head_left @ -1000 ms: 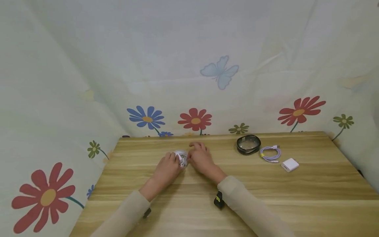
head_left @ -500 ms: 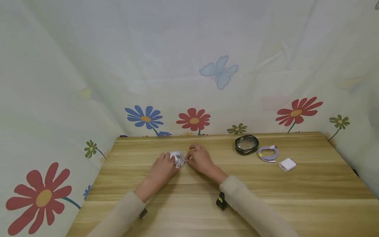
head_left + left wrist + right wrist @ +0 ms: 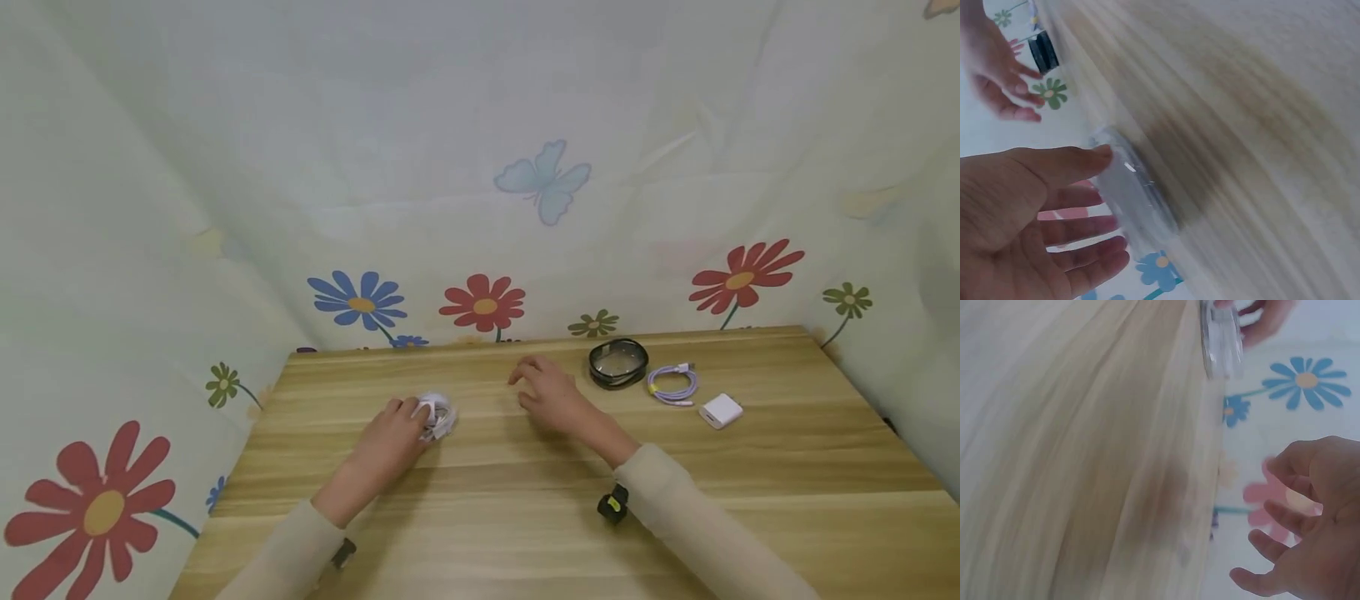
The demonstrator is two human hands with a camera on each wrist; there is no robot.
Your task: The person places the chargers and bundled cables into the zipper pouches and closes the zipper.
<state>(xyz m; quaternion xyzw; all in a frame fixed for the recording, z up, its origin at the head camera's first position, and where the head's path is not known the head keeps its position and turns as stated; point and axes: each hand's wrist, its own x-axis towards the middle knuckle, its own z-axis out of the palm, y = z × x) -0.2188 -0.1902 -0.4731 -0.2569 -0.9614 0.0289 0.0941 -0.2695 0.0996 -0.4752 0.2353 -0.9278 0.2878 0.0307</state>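
White is the bundle of cable (image 3: pixel 443 422), which lies on the left part of the wooden table (image 3: pixel 480 525). The left hand (image 3: pixel 392 443) pinches it between the thumb and the fingers. The right hand (image 3: pixel 553 398) is in the air above the table, apart from the bundle, with its fingers spread and loosely bent. To the right of this hand are a black coil (image 3: pixel 616 382), a purple cable (image 3: pixel 670 401) and a white charger (image 3: pixel 722 411).

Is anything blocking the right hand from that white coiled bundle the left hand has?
Nothing visible does. Only striped wood-grain tabletop lies between the right hand and the white coiled bundle, which the left hand grips. The black oval item, purple coiled cable and white boxy plug sit on the right hand's other side.
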